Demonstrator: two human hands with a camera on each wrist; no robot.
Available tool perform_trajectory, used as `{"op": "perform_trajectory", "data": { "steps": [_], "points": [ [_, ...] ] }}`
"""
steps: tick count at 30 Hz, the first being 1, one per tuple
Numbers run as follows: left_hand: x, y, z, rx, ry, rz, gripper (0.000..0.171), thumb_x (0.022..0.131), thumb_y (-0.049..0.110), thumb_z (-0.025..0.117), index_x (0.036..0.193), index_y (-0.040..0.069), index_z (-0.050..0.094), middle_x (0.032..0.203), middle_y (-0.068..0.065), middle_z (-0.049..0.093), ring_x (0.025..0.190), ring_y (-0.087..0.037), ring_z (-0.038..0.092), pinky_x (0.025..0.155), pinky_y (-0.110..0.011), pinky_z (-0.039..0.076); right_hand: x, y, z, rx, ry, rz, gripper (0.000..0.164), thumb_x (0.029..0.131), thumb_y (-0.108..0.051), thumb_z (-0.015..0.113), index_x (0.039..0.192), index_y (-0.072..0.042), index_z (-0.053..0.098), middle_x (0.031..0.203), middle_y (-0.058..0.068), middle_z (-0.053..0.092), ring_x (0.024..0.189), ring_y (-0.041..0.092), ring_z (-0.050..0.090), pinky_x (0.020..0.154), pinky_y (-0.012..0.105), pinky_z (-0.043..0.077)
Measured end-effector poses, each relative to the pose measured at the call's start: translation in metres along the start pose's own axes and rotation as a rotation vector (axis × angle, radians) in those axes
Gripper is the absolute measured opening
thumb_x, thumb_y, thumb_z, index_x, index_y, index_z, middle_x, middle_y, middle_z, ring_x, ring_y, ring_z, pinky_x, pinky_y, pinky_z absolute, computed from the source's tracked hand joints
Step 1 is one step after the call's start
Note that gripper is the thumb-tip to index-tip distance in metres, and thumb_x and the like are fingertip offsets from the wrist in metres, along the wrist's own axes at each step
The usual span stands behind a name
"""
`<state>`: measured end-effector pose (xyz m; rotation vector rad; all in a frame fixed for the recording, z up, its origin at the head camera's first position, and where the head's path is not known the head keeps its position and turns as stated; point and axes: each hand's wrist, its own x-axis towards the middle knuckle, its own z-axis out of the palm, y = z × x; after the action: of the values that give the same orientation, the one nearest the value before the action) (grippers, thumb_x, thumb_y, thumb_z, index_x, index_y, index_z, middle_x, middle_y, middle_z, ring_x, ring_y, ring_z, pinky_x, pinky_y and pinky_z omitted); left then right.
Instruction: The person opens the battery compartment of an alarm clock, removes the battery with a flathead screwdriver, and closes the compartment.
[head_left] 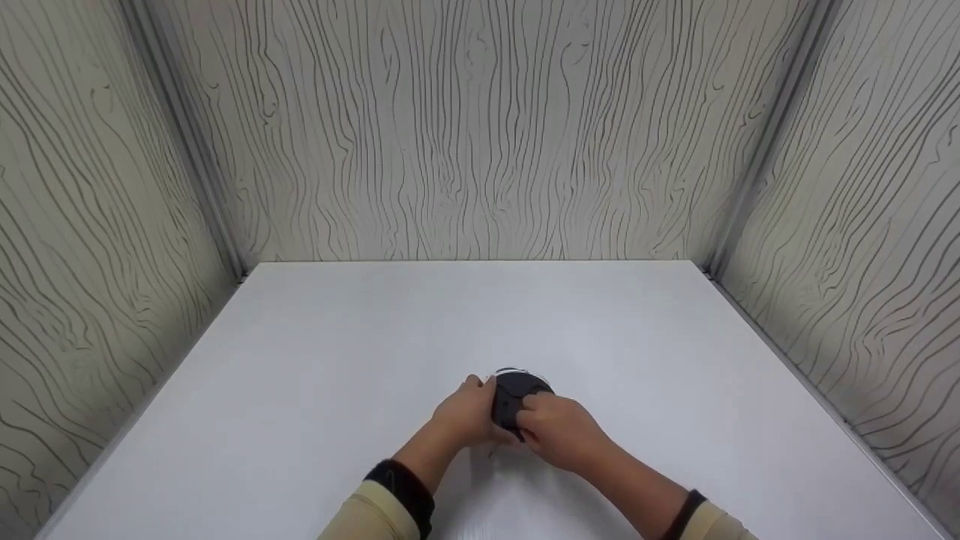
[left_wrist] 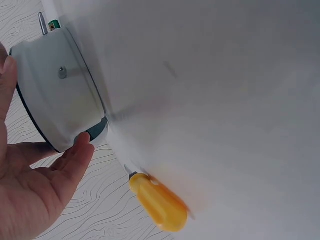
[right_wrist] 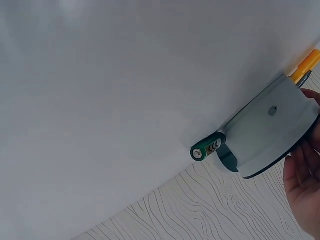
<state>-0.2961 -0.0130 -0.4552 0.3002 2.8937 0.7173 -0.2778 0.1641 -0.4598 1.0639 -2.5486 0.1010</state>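
Observation:
A round alarm clock with a white drum-shaped case (left_wrist: 55,95) and a dark back (head_left: 517,386) is tilted at the table's front middle, back toward me. My left hand (head_left: 466,412) grips its left edge, thumb low and fingers round the rim. At its back, the curled fingers of my right hand (head_left: 562,427) work near the middle; what they pinch is hidden. A metal peg (left_wrist: 43,23) and a small screw post (right_wrist: 272,111) stick out of the case. Close beside the clock lies a green battery (right_wrist: 207,146).
A screwdriver with a yellow handle (left_wrist: 159,202) lies on the white table (head_left: 337,337), on the clock's left side and hidden in the head view. Wood-patterned panels (head_left: 480,135) enclose the table at the back and both sides.

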Motion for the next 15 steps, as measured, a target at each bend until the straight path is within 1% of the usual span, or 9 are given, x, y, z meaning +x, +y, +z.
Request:
{"op": "perform_trajectory", "data": {
  "steps": [6,10,15],
  "points": [
    [0.0013,-0.0003,0.0001,0.015,0.002,-0.001,0.096,0.074,0.044,0.096,0.151,0.006,0.052,0.13,-0.018,0.061,0.119,-0.031,0.066,0.106,-0.048,0.057,0.0011,0.0004,-0.0008,0.021,-0.02,0.026,0.012,0.084,-0.01,0.083,0.076,-0.013,0.075,0.073,-0.002,0.061,0.066,0.009,0.052,0.066,0.027,0.056],
    [0.0006,0.0,-0.0001,0.034,0.015,0.013,0.097,0.075,0.044,0.095,0.151,0.003,0.051,0.13,-0.019,0.06,0.12,-0.032,0.066,0.104,-0.047,0.057,0.0017,0.0007,-0.0033,0.02,-0.068,0.036,0.009,0.083,-0.01,0.084,0.077,-0.012,0.077,0.075,-0.002,0.063,0.068,0.01,0.054,0.07,0.029,0.058],
    [0.0003,0.0,0.0011,0.042,0.02,0.007,0.097,0.075,0.045,0.095,0.151,0.004,0.052,0.131,-0.019,0.061,0.122,-0.032,0.066,0.106,-0.047,0.057,0.0031,0.0018,-0.0057,0.045,-0.138,0.051,0.005,0.085,-0.011,0.083,0.081,-0.011,0.08,0.078,-0.001,0.064,0.07,0.01,0.055,0.073,0.031,0.059]
  ]
}}
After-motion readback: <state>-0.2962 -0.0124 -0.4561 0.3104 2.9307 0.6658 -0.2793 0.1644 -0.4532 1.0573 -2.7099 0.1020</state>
